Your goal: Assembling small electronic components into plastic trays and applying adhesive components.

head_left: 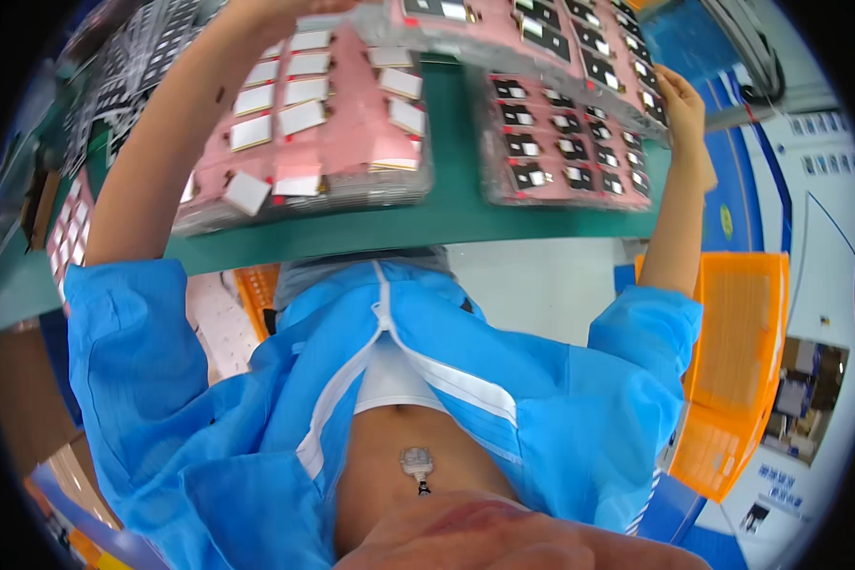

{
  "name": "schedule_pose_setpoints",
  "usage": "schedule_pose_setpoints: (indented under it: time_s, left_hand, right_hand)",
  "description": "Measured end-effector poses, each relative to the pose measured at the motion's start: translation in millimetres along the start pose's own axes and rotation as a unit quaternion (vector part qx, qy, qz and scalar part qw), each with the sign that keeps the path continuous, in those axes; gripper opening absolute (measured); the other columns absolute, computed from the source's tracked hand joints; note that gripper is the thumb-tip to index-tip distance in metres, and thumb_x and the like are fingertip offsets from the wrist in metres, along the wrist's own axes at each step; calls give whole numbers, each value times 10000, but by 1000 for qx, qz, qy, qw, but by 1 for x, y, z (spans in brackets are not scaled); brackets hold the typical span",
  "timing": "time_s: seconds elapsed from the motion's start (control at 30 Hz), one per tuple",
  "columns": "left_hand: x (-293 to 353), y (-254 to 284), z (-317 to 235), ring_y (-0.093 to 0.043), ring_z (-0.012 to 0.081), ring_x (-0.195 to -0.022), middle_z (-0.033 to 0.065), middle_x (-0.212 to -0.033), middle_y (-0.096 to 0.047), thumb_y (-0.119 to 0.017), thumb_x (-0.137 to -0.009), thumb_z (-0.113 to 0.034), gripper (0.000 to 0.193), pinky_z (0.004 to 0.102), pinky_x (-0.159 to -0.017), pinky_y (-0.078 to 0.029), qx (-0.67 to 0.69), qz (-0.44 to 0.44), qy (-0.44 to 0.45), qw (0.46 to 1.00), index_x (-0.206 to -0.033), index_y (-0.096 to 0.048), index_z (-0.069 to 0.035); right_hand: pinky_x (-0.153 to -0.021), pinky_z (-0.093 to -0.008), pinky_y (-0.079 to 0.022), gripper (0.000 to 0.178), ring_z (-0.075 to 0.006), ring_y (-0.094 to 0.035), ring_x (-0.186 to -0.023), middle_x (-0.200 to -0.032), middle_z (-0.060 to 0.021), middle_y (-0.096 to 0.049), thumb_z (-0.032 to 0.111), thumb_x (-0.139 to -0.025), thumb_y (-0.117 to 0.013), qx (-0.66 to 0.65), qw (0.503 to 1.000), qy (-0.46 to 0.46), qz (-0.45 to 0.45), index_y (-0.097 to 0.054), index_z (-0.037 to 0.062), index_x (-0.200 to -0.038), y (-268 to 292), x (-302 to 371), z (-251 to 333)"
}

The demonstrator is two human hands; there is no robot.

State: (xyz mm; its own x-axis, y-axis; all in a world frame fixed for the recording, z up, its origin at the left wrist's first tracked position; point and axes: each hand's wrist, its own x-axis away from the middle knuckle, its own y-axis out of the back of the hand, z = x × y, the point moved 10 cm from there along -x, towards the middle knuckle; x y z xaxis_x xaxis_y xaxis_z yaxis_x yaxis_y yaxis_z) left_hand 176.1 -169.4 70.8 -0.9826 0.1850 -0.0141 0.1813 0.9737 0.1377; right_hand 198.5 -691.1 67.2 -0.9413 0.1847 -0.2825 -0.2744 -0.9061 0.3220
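A clear plastic tray (489, 40) with a pink lining and rows of small black-and-white parts is raised and tilted above the table. My right hand (684, 103) is closed round its right edge. At the top rim my left hand (280, 8) meets the tray's left end; its fingers are partly cut off and blurred. Below the raised tray lies a stack of similar trays (565, 195) with black-and-white parts in rows. To the left, under my left forearm, is another tray stack (351, 142) carrying white rectangular pieces on pink, some of them askew.
The trays rest on a green-topped table (427, 223). Black-and-white strips of parts (152, 62) pile up at the far left. An orange crate (736, 370) stands on the right, below table height. Dark cables (760, 66) hang at the upper right.
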Motion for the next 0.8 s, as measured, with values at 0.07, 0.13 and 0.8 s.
schedule_pose_setpoints:
  time_s: [0.07,0.13,0.8]
  left_hand:
    - [-7,-52,36,-673,178,-861,73,-946,-701,-707,-881,-123,153,307,-760,-530,45,51,53,996,-995,-728,-23]
    - [-5,-100,54,-635,149,-1023,51,-1081,-690,-725,-908,-266,421,279,-878,-486,-10,123,36,992,-1221,-661,8]
    - [62,-250,142,-446,346,-1285,230,-1440,-332,-783,-798,-229,697,396,-1036,-466,70,86,176,978,-1363,-514,78]
  right_hand:
    - [-745,-212,-474,260,-71,-636,-881,-1021,-5,-728,140,-939,-705,79,997,16,-6,-715,25,-1172,39,-3,-20]
    - [-800,-224,-477,265,-84,-640,-939,-1070,-17,-727,151,-961,-678,157,987,-23,-2,-702,31,-1197,79,2,-54]
    - [-806,-245,-512,248,-115,-668,-918,-1056,-68,-732,38,-935,-676,126,983,-132,-28,-699,-5,-1178,113,29,-174]
